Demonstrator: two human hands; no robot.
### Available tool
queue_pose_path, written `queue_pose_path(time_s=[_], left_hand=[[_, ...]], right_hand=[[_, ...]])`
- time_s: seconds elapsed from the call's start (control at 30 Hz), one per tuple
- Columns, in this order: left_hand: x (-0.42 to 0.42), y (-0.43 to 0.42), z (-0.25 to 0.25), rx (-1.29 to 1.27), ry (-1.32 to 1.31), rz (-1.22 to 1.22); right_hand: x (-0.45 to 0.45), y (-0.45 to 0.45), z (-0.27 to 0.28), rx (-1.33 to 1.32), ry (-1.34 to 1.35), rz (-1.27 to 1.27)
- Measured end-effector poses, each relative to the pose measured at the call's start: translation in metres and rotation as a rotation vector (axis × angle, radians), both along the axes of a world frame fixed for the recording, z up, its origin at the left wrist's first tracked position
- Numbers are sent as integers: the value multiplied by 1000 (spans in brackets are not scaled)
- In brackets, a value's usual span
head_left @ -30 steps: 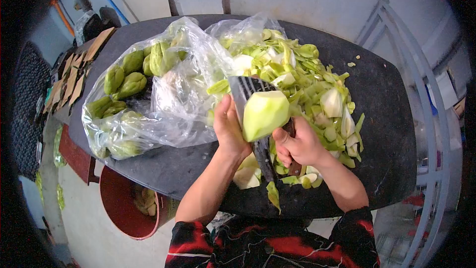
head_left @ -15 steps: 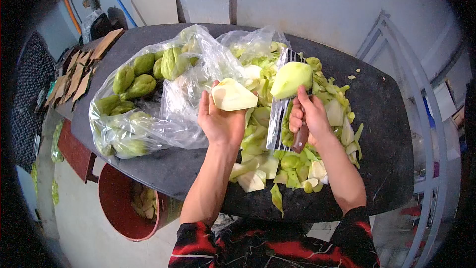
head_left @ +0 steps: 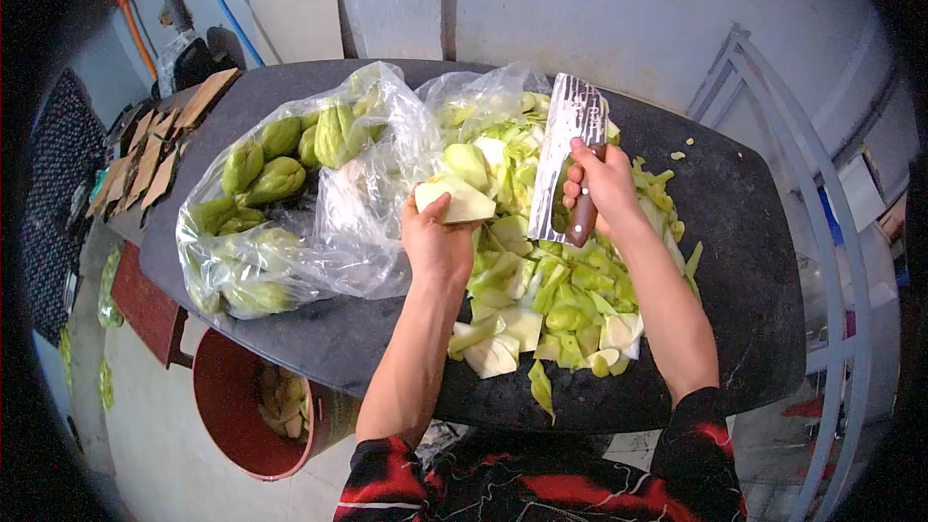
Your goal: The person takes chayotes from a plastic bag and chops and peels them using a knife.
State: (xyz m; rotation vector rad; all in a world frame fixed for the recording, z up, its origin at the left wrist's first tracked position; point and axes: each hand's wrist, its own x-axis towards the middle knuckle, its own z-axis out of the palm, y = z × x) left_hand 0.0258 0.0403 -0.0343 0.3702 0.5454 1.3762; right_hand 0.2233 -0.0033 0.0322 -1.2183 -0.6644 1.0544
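My left hand (head_left: 437, 244), palm up, is closed around a cut chayote piece (head_left: 454, 201), the thumb pressing on its pale flat face. Just beyond it is a rounded, peeled chayote piece (head_left: 466, 163); whether it touches the hand or lies on the pile, I cannot tell. My right hand (head_left: 601, 186) grips the brown handle of a cleaver (head_left: 568, 126). Its broad blade, streaked dark and whitish, points away from me above a heap of green chayote slices and peelings (head_left: 570, 304).
A clear plastic bag (head_left: 338, 232) of whole chayotes (head_left: 275, 182) lies at the left of the dark table (head_left: 744, 261). Below the left edge stands a red bucket (head_left: 217, 406) with pieces inside. A grey metal rail (head_left: 831, 232) runs along the right side.
The rounded peeled chayote piece has gone from my right hand and blade to beyond my left hand. My left fingers have closed on the cut piece. The blade is now fully exposed.
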Motion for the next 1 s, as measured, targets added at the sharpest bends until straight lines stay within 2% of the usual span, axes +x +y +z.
queue_pose_path(time_s=[0.13, 0.2, 0.23, 0.33, 0.57, 0.67, 0.8, 0.87, 1.0], left_hand=[[-7, 5, -4, -16, -119, -65], [-14, 0, 8, -14, -312, -60], [-15, -9, 26, -43, -266, -53], [-16, -12, 30, -71, -309, -40], [-6, -16, 30, -145, -323, 29], [-3, -20, 29, -153, -425, -48], [0, -32, 41, -160, -433, -112], [-1, -34, 41, -55, -391, -288], [-2, -33, 31, -32, -477, -437]], right_hand=[[-6, -28, 5, 75, -53, 56], [-6, -42, 0, 101, -82, 90], [-10, -52, 4, 82, -116, 147], [-21, -76, 0, 81, -230, 286], [-33, -111, -12, 89, -139, 506], [-33, -114, -16, 73, -175, 535], [-28, -110, -16, 78, -226, 423], [-21, -108, -17, 77, -259, 421], [-18, -105, -16, 80, -289, 344]])
